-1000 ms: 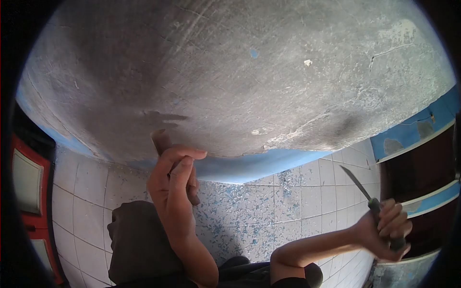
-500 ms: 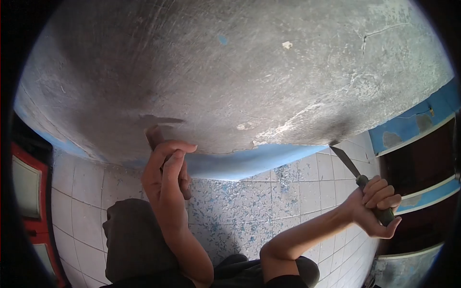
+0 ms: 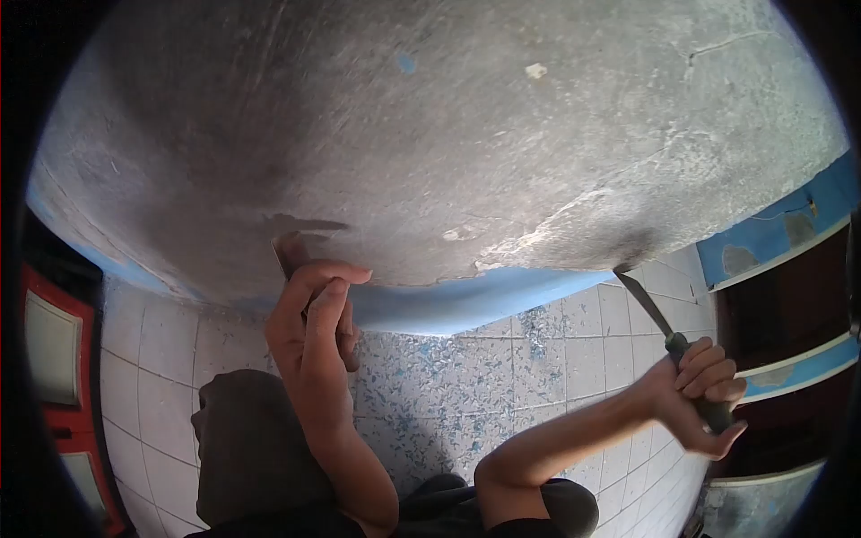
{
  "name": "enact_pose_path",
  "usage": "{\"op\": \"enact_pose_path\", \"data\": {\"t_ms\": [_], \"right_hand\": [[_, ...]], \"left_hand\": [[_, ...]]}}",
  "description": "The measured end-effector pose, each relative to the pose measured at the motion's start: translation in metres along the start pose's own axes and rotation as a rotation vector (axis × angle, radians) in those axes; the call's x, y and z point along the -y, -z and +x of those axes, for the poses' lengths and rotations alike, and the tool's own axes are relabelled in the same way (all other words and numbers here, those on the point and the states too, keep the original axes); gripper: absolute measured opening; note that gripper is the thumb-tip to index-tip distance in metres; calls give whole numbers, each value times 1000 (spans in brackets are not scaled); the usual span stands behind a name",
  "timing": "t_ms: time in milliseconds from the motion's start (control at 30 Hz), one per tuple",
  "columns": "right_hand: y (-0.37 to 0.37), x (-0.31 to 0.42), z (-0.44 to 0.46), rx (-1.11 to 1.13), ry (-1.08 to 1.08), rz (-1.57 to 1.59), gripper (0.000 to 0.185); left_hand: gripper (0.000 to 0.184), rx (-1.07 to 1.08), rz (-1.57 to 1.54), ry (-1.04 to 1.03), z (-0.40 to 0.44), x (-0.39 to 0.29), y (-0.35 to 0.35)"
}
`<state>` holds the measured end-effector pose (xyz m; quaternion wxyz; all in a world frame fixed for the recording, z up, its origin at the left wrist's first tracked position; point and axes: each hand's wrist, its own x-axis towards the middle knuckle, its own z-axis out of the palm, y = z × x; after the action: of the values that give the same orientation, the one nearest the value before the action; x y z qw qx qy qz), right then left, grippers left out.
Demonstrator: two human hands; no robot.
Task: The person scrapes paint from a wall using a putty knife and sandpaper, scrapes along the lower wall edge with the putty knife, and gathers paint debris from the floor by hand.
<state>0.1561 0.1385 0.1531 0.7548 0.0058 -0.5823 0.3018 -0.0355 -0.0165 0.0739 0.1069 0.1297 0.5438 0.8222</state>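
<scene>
My left hand (image 3: 309, 323) is closed around a scraper (image 3: 285, 254). Its broad blade is held up close to the bare grey wall (image 3: 430, 152), over a dark shadow, and the brown handle end sticks out below my fingers. At the right, my right hand (image 3: 704, 386) grips the dark green handle of another scraper (image 3: 644, 298), thumb pointing outward. This long metal blade slants up to the left, and its tip meets the lower edge of the grey surface, where a strip of blue paint (image 3: 484, 296) remains.
Blue and pale paint flakes (image 3: 421, 386) lie scattered over the white tiled floor (image 3: 148, 359) below the wall. A red-framed door or cabinet (image 3: 58, 350) stands at the left. At the right is a blue wall (image 3: 767, 238) with peeled patches.
My right hand and its scraper have moved slightly left and down, the tip staying at the wall's edge. My left hand has hardly moved. The view has shifted a little.
</scene>
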Motion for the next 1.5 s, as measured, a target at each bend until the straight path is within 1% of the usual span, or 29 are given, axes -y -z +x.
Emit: {"op": "enact_pose_path", "data": {"t_ms": [100, 133, 167, 233, 267, 300, 367, 433, 500, 567, 600, 633, 667, 733, 800, 833, 900, 967, 1033, 1067, 1100, 1167, 1233, 1300, 1333, 1367, 1433, 1467, 1500], "right_hand": [[10, 8, 6, -27, 8, 39, 38], [15, 21, 7, -130, 146, 5, 38], [19, 17, 7, -124, 138, 7, 38], [15, 13, 5, -105, 267, -176, 37], [1, -3, 4, 3, 1, 49, 37], [1, -1, 8, -21, -28, 48, 38], [3, 6, 6, -45, 30, 56, 36], [12, 29, 2, 12, 118, 231, 35], [15, 19, -1, -193, 107, 201, 34], [-3, -1, 8, -40, -3, 7, 34], [-6, 1, 10, -28, -15, 5, 36], [4, 10, 10, -31, 109, -73, 38], [14, 24, 6, -55, 125, 96, 39], [23, 13, 4, -5, 246, -21, 40], [14, -5, 8, 55, 144, -187, 41], [-4, 2, 10, 43, -73, -61, 41], [2, 15, 9, 51, 48, -26, 40], [5, 38, -3, -46, 122, 160, 40], [11, -5, 1, 83, 197, -233, 42], [-12, -2, 7, -15, -50, 8, 42], [-10, -2, 12, -13, -64, -16, 42], [5, 13, 13, 150, 102, 65, 43], [0, 31, 1, 27, 190, 257, 44], [-12, -7, 3, 34, -9, -22, 46], [-10, -5, 9, -52, -40, -51, 47], [-9, 0, 10, -54, -35, -47, 47], [-9, 18, 7, -28, 106, -75, 47], [-10, 29, 2, 3, 206, 58, 45], [-9, 29, -4, -17, 190, 192, 44]], "left_hand": [[16, -26, 13, 88, -3, -6, -2], [16, -28, 11, 82, -2, -6, -3], [16, -25, 11, 68, -2, -6, -3], [16, -22, 20, 63, -4, -3, -2], [15, 3, 4, 19, -3, 1, -2], [15, 29, -12, -32, -3, 2, -2], [16, 13, 13, -4, -7, -4, -3], [17, -23, 43, 36, -8, -7, -5], [17, 9, 65, 80, -10, -8, -5], [17, 12, 57, 54, -11, -4, -5], [17, 11, 47, 24, -8, -3, -5], [17, 9, 43, 12, -6, -3, -5], [16, 30, -5, -34, -6, -2, -5], [15, 43, -36, -53, -9, 0, -1], [17, 44, 50, 54, -9, -4, -3], [17, 44, 43, 44, -9, -6, -3], [17, -12, 21, 24, -10, -8, -3], [16, -8, 27, 17, -7, -6, -3], [16, 10, 45, 28, -9, -5, -1], [16, 20, 45, 43, -9, -5, -1], [16, 26, 38, 51, -8, -7, -1], [16, 20, 25, 27, -8, -8, 0], [16, 1, 22, 26, -9, -6, 1], [16, 33, 53, 52, -8, -6, 0], [16, 38, 54, 49, -9, -7, 1], [16, 18, 35, 38, -10, -8, 2], [16, -3, 8, 15, -6, -9, 1], [16, 2, 14, 16, -7, -9, 1], [16, 11, 27, 26, -9, -8, 2]]}}
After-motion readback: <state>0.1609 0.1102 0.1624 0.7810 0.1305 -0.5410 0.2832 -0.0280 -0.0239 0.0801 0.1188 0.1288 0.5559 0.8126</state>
